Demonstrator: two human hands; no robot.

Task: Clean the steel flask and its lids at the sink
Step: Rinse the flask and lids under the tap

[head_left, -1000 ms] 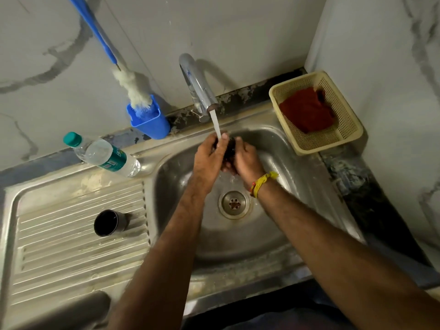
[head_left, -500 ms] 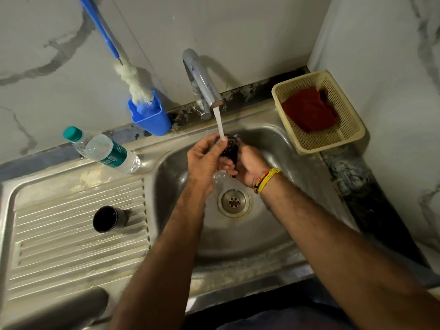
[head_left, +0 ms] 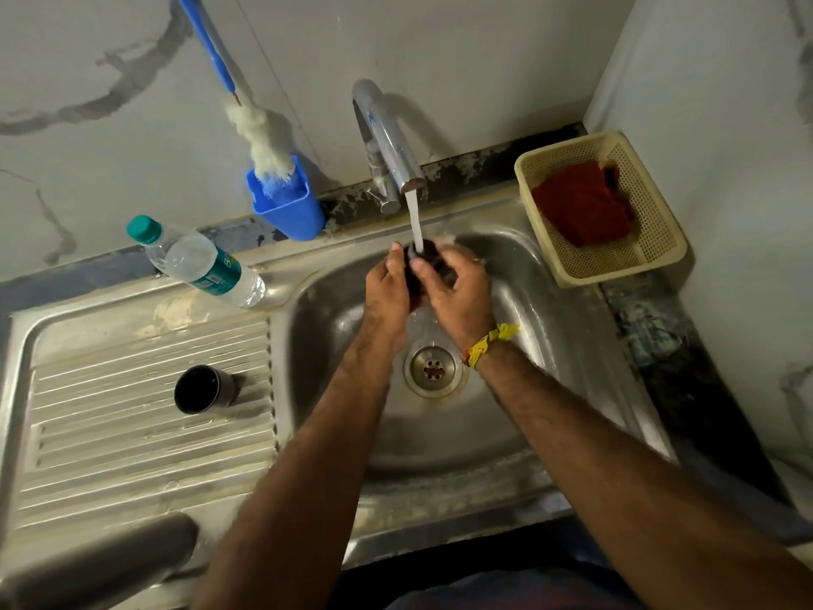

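Rinsing under way at the sink [head_left: 519, 438]: tap [head_left: 387, 138] running into the basin. Steel flask [head_left: 101, 561] lies on the drainboard left of the basin, blurred; cup lid [head_left: 203, 389] beside it, nearer the basin. Left hand [head_left: 387, 288] and right hand [head_left: 462, 292] both curl round a small dark lid [head_left: 418, 261] under the stream. Likely light, rigid, slippery wet; grip by the rim.

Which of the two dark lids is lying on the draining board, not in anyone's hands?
The dark cup-shaped lid lying on its side on the ridged draining board. The other small dark lid is held by both hands under the tap's running water.
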